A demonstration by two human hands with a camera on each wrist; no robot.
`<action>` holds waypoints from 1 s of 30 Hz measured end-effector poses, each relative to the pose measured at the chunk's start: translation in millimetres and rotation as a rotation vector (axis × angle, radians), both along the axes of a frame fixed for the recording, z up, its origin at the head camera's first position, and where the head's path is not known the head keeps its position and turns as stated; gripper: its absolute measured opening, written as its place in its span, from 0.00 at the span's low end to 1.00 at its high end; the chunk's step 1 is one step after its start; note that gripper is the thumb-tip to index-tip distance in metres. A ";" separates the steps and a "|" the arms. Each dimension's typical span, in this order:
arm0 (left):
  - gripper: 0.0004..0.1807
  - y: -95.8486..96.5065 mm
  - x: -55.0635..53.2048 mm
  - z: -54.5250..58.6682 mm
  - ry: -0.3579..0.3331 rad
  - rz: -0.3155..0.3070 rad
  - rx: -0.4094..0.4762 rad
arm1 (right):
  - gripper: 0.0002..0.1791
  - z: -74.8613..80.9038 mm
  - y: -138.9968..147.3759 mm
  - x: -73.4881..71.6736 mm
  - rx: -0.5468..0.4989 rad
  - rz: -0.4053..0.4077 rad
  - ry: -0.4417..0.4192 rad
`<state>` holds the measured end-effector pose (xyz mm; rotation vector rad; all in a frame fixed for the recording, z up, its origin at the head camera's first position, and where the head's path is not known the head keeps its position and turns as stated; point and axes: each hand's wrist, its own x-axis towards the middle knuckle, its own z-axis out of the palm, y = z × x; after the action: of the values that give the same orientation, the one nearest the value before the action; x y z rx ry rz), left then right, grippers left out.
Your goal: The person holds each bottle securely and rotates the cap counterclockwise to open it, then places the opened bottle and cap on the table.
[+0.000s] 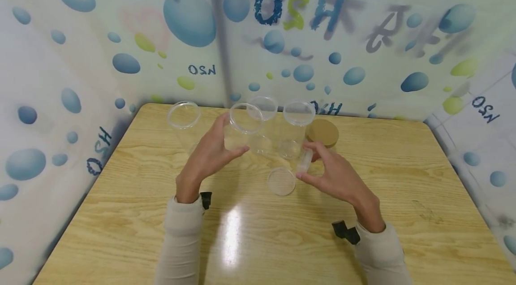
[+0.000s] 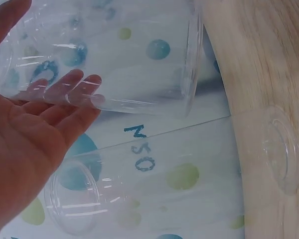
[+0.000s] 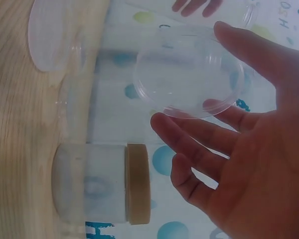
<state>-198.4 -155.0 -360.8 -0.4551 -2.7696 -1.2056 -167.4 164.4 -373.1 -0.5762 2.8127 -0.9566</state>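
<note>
My left hand [image 1: 209, 148] grips a tall clear plastic cup [image 1: 247, 119], thumb on one side and fingers on the other. The left wrist view shows those fingers through the transparent wall of the cup [image 2: 139, 64]. Between thumb and fingertips, my right hand [image 1: 336, 173] pinches a clear round lid [image 1: 305, 161], seen nearly edge-on from the head. In the right wrist view this lid [image 3: 189, 74] faces the camera. Another clear round disc [image 1: 282, 182] lies flat on the table, just left of my right thumb. How high the held cup stands above the table I cannot tell.
More clear cups stand upright: one at left [image 1: 184, 117], one behind the held cup [image 1: 267, 105], one on its right [image 1: 299, 114]. A clear jar [image 3: 89, 184] with a brown lid [image 1: 322, 132] is beyond my right hand. A printed cloth backs the wooden table [image 1: 121, 213].
</note>
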 end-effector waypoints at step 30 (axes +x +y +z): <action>0.51 -8.8 -12.1 -15.6 0.008 0.135 0.094 | 0.39 -41.1 20.0 -26.8 0.023 0.099 -0.194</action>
<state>-210.4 -163.8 -376.4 -0.2595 -2.6737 -1.2910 -194.3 184.4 -414.2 -0.5801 2.5960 -0.9082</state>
